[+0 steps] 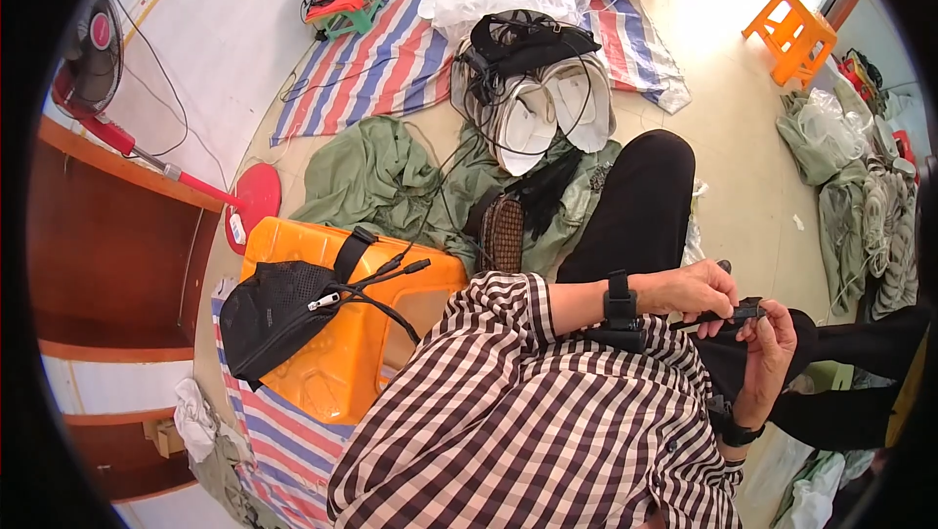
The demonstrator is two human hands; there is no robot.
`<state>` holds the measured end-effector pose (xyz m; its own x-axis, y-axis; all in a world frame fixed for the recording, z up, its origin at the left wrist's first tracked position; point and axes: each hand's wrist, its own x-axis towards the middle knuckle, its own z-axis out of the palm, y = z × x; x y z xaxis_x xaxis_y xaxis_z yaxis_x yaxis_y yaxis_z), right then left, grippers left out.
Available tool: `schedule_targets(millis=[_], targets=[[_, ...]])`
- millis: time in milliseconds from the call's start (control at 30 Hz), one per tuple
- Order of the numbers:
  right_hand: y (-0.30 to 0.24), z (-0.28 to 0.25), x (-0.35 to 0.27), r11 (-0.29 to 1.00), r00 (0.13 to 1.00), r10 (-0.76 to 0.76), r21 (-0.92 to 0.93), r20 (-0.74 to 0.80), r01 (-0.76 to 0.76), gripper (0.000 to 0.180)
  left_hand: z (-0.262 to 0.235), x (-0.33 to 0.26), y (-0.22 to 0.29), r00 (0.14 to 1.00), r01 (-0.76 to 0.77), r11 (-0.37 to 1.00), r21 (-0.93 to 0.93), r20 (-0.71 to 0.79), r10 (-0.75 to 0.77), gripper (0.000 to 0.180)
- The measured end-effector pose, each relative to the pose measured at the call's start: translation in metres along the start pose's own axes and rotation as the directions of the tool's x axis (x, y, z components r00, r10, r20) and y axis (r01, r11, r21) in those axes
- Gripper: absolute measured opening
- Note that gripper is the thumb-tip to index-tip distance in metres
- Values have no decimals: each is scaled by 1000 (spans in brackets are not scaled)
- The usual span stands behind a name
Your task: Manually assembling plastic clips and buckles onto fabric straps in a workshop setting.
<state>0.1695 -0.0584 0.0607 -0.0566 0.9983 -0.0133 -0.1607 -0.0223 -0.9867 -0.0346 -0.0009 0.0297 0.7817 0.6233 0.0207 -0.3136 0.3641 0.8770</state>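
My left hand [705,293] is closed on a slim black strap or cable at the right of the view, its fingers bent around it. A small black piece like a buckle or plug [748,310] sits between my two hands, and its exact kind is too small to tell. My right hand [769,343] pinches the far end of this piece between thumb and fingers. A dark rounded tip [724,265] shows just above my left hand. Both wrists wear black bands, and the hands are held over my dark-trousered lap.
Beside me at the left, an orange plastic stool [322,373] carries a black mesh bag [278,319] with cables. Ahead lie green cloth [371,172], stacked pale shoe-shaped pieces [528,128] and a striped sheet [391,65]. A red-based fan [257,202] stands left; another orange stool [793,36] far right.
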Motion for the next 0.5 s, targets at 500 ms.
schedule_targets(millis=[500], targets=[[-20,25,-4,994,996,76,-76,-35,-78,17,10,-15,30,997,75,997,-18,23,-74,12]])
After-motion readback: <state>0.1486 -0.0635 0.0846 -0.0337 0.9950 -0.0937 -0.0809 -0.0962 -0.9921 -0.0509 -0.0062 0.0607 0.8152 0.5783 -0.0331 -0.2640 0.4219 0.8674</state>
